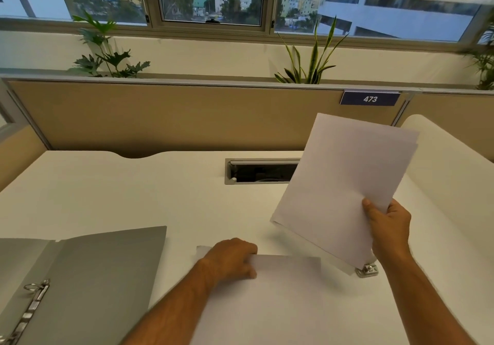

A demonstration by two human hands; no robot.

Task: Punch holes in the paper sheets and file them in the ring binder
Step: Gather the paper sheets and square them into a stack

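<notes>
My right hand (388, 228) holds a few white paper sheets (344, 181) lifted and tilted above the desk, pinched at their lower right edge. More white sheets (280, 299) lie flat on the desk in front of me, and my left hand (232, 259) grips their far left corner. A grey ring binder (107, 270) lies open at the lower left, its metal rings (34, 288) showing near the spine. A metal hole punch (367, 270) peeks out from under the lifted sheets, mostly hidden.
The white desk (133, 197) has an open cable cutout (256, 171) at its back centre. A tan partition (187, 114) with a "473" label (370, 98) closes the far side. Plants stand behind it under the windows. A white side surface (449, 163) rises on the right.
</notes>
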